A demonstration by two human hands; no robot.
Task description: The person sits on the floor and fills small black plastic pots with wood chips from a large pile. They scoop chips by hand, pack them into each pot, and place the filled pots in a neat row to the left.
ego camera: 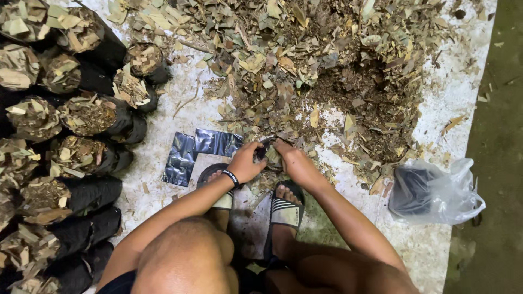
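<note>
I crouch over a large heap of dry shredded leaves and mulch on a pale floor. My left hand, a black band on its wrist, and my right hand meet at the heap's near edge. Together they grip the rim of a small black plastic bag, mostly hidden between them. Bits of leaf lie in and around the bag's mouth. Two flat shiny black bags lie on the floor just left of my left hand. My sandalled feet stand right under my hands.
Many filled black bags stuffed with leaf mulch lie stacked in rows along the left side. A clear plastic bag holding a dark bundle sits on the right. A dark green floor strip runs along the right edge.
</note>
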